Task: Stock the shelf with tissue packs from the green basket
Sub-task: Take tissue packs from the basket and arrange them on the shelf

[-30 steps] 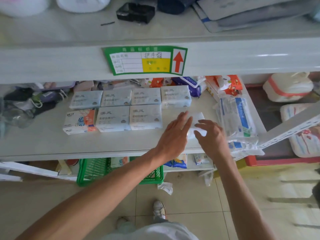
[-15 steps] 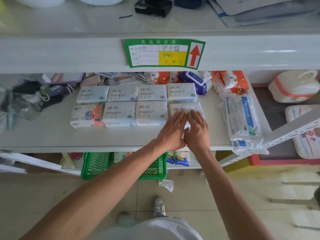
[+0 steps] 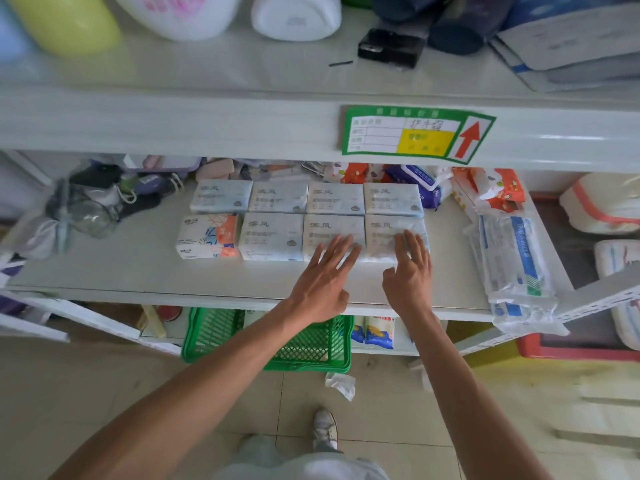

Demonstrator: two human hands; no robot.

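Note:
Pale blue tissue packs lie in two rows on the white shelf (image 3: 138, 271). The front row ends at the right with a tissue pack (image 3: 391, 230), beside another pack (image 3: 329, 226). My right hand (image 3: 408, 271) rests flat with its fingertips on the rightmost front pack. My left hand (image 3: 325, 278) lies flat with fingers spread, fingertips on the pack next to it. Neither hand grips anything. A pack with an orange and blue print (image 3: 207, 237) starts the front row at the left. The green basket (image 3: 311, 348) stands on the floor under the shelf, partly hidden by my left arm.
A long wrapped bundle (image 3: 512, 258) lies at the shelf's right end, overhanging the edge. Bags and a clear bottle (image 3: 86, 209) crowd the left end. Orange and purple packets (image 3: 485, 188) sit behind the rows. A crumpled tissue (image 3: 341, 384) lies on the tiled floor.
The rightmost front pack has been pushed left into line with the row. Both hands have flattened and spread apart, the left one now on the neighbouring pack.

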